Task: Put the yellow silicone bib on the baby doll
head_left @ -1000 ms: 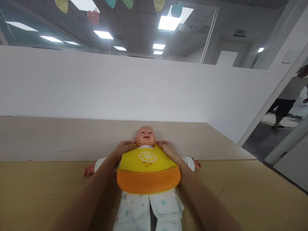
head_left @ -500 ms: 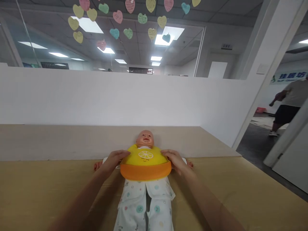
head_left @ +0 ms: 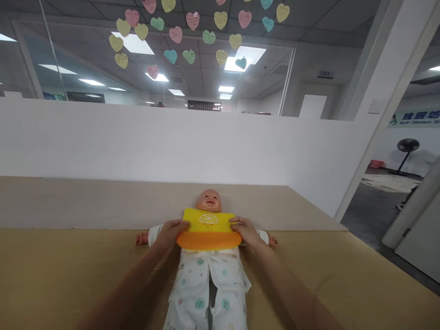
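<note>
A baby doll (head_left: 209, 200) lies on its back, arms spread, in a white printed outfit (head_left: 195, 275). Over its chest is a yellow bib (head_left: 208, 224) with an orange pocket (head_left: 209, 240) along the bottom and a white citrus slice drawn on it. My left hand (head_left: 172, 231) pinches the bib's left edge, with the thumb hidden. On the opposite edge, my right hand (head_left: 246, 231) grips the bib in the same way. The bib's upper edge looks folded or straight below the doll's chin. The doll's own hands stick out past my wrists.
The doll rests on a wooden table (head_left: 62, 275) with a greyish strip (head_left: 85, 204) along its back. Behind stands a low white wall (head_left: 147, 142) under glass with heart-shaped notes (head_left: 209, 37). Through a doorway at right stands a black fan (head_left: 408, 145).
The bib's top has gone from lying round the doll's neck to a straight edge lower down, and its sides are drawn inward. A person in the doorway has moved almost out of view.
</note>
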The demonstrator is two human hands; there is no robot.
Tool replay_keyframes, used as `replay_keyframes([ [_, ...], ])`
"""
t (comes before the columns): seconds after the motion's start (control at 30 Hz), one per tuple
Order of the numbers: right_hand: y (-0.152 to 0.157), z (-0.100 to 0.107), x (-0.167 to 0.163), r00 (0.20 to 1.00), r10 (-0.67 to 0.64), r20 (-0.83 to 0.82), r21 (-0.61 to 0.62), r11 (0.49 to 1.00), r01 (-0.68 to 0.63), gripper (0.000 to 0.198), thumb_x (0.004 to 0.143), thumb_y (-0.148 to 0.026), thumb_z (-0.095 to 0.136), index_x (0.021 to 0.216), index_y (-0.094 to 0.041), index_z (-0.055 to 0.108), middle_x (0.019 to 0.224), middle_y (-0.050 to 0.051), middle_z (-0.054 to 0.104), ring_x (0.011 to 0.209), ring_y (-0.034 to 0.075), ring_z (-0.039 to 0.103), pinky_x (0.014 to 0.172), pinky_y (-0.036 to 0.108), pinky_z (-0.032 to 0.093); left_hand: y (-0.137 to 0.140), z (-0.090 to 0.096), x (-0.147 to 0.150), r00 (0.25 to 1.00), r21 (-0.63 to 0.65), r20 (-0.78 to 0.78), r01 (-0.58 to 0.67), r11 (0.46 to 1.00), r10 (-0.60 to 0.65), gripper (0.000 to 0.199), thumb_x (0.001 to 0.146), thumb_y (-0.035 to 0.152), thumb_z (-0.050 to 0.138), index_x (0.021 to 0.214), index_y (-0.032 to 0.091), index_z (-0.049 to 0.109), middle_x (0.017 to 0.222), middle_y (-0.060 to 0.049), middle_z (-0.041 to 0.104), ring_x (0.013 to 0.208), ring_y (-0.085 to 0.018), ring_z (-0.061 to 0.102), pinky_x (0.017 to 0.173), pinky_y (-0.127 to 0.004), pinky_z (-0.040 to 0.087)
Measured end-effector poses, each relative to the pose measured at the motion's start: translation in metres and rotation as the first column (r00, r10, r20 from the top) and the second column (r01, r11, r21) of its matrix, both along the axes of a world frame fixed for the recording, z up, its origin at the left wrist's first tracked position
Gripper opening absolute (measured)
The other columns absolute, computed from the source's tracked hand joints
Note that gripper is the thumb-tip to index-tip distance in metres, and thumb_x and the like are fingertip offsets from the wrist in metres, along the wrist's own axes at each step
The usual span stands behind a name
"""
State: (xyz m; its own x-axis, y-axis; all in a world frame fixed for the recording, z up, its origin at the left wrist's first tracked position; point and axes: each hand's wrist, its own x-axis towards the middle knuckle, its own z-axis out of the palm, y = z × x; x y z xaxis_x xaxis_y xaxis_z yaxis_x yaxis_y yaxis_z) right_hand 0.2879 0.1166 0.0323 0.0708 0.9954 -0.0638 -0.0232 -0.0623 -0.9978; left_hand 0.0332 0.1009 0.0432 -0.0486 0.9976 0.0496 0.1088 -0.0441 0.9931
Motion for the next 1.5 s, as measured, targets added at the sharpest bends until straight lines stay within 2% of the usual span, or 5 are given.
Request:
replay_keyframes([
  [0.3, -0.027, -0.012, 0.015, 0.982, 0.089, 0.165, 0.2, 0.972, -0.122, 0.043, 0.076, -0.052, 0.054, 0.1, -0.017, 0.059, 0.076, 0.001, 0.058, 0.049, 0.008, 0.043, 0.039, 0.02, 0.031, -0.022, -0.008, -0.011, 0.996, 0.024, -0.072, 0.063, 0.998, -0.061, 0.05, 0.071, 0.052, 0.056, 0.109, 0.02, 0.065, 0.121, -0.006, 0.061, 0.115, -0.026, 0.051, 0.098, -0.034, 0.04],
  [0.57, -0.058, -0.036, 0.028, 0.783, -0.29, 0.55, 0.631, 0.759, -0.162, 0.039, 0.085, -0.039, 0.05, 0.122, -0.024, 0.049, 0.134, 0.009, 0.04, 0.115, 0.021, 0.048, 0.095, 0.035, 0.043, -0.041, -0.044, -0.026, 0.922, 0.21, -0.382, 0.024, 0.978, 0.059, 0.05, 0.083, 0.051, 0.043, 0.126, 0.027, 0.051, 0.122, -0.003, 0.059, 0.114, -0.021, 0.052, 0.1, -0.037, 0.039],
  [0.73, -0.06, -0.036, 0.022, 0.661, -0.371, 0.652, 0.649, 0.723, -0.235, 0.032, 0.089, -0.034, 0.043, 0.117, -0.025, 0.056, 0.128, 0.01, 0.044, 0.108, 0.021, 0.054, 0.092, 0.036, 0.048, -0.04, -0.048, -0.027, 0.837, 0.268, -0.531, 0.021, 0.963, 0.129, 0.051, 0.085, 0.052, 0.037, 0.125, 0.023, 0.052, 0.105, -0.006, 0.065, 0.094, -0.02, 0.062, 0.09, -0.036, 0.047],
  [1.23, -0.065, -0.038, 0.018, 0.642, -0.38, 0.666, 0.649, 0.72, -0.246, 0.029, 0.089, -0.034, 0.044, 0.114, -0.023, 0.057, 0.118, 0.01, 0.05, 0.101, 0.019, 0.057, 0.088, 0.033, 0.049, -0.05, -0.047, -0.022, 0.536, 0.502, -0.775, 0.2, 0.842, 0.335, 0.042, 0.092, 0.039, 0.034, 0.126, 0.023, 0.052, 0.107, -0.006, 0.064, 0.09, -0.018, 0.064, 0.074, -0.028, 0.052],
  [1.5, -0.067, -0.036, 0.02, 0.628, -0.385, 0.676, 0.651, 0.712, -0.264, 0.032, 0.089, -0.031, 0.043, 0.12, -0.025, 0.049, 0.121, 0.009, 0.049, 0.108, 0.018, 0.054, 0.091, 0.031, 0.047, -0.045, -0.051, -0.032, 0.568, 0.577, -0.733, 0.229, 0.784, 0.374, 0.044, 0.09, 0.032, 0.037, 0.131, 0.02, 0.042, 0.115, -0.009, 0.062, 0.099, -0.02, 0.061, 0.082, -0.031, 0.051],
])
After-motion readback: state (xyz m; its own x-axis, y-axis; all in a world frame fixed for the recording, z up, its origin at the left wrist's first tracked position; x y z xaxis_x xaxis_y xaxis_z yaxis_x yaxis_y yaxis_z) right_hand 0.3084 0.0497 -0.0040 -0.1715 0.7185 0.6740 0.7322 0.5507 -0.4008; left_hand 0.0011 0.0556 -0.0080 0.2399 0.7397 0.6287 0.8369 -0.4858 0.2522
